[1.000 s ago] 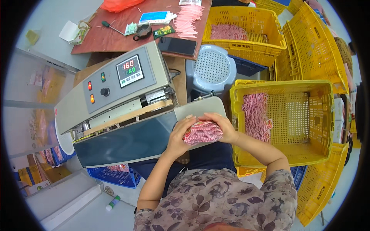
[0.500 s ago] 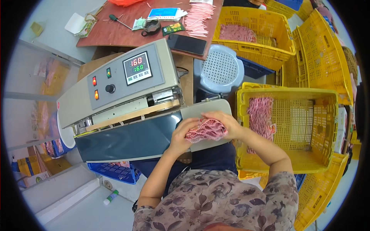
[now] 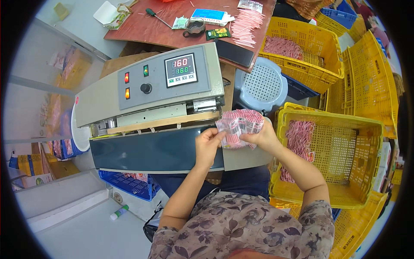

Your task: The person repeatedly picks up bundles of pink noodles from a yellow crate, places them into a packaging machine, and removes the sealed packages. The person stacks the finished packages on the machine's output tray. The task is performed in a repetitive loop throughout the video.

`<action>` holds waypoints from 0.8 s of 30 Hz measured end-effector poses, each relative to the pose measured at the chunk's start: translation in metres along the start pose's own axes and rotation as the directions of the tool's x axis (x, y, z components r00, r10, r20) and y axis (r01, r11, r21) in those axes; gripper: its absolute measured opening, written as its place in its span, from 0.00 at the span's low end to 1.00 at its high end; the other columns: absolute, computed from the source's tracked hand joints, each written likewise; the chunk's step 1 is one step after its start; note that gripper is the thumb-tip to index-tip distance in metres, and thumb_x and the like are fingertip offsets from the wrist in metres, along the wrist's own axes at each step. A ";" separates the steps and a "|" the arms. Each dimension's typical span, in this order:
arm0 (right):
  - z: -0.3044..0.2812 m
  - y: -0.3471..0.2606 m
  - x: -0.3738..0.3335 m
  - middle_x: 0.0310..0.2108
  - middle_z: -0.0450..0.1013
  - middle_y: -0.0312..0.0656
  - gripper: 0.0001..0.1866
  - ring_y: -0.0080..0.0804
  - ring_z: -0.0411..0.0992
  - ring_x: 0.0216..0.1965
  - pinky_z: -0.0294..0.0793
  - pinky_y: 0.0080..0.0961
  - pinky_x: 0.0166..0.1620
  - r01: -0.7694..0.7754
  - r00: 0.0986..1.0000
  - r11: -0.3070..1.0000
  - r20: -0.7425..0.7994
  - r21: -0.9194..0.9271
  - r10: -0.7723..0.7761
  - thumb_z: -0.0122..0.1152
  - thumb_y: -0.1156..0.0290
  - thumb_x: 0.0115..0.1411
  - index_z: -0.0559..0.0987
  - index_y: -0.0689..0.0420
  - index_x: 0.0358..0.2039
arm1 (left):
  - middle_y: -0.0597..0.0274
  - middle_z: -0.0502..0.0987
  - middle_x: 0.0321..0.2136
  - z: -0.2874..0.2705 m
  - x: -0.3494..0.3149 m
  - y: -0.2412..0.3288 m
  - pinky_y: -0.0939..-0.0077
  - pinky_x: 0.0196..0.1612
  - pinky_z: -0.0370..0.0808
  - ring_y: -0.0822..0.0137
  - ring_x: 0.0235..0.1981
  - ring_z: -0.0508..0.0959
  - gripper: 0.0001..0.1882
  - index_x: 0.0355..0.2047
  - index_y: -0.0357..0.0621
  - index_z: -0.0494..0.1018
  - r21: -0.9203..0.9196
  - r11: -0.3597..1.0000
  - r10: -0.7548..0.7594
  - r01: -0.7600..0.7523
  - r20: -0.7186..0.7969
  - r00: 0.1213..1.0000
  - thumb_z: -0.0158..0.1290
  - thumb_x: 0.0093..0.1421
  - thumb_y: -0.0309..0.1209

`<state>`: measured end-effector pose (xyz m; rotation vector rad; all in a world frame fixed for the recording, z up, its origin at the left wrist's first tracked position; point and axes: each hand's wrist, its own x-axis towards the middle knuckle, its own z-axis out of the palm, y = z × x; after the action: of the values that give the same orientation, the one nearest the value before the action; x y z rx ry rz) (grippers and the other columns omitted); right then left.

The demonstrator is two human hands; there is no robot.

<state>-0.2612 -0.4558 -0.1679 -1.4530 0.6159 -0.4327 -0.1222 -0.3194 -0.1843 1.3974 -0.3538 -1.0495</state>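
A bunch of pink-and-white printed plastic packets stands fanned above the right end of a band sealing machine. My right hand is closed around the bunch, thumb on its near face. On the left, my left hand pinches the edge of the leftmost packet between thumb and fingers; that packet still lies against the others. The sealer's sealing slot runs just left of the packets, above its dark front panel. Its display and lamps are lit.
A yellow crate with rows of pink packets stands to my right, and another yellow crate sits behind it. A blue-grey stool is behind the sealer. The red table holds a phone, a tape roll and pink strips.
The packet bunch has turned upright, showing its printed faces. My left hand has moved from cupping it to pinching the end packet. The whole view has shifted slightly.
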 end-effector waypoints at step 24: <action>0.004 -0.031 0.015 0.36 0.73 0.40 0.24 0.26 0.72 0.35 0.72 0.23 0.41 -0.408 0.911 0.862 0.199 0.302 0.361 0.65 0.82 0.41 0.71 0.61 0.42 | 0.69 0.69 0.19 0.003 -0.013 0.007 0.90 0.16 0.57 0.83 0.14 0.62 0.07 0.30 0.36 0.69 0.111 0.973 0.227 -0.204 -0.268 0.936 0.54 0.53 0.26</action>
<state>-0.2447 -0.4648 -0.1392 -0.9886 0.6681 -0.1109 -0.1286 -0.3127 -0.1726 1.5194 -0.3368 -0.6531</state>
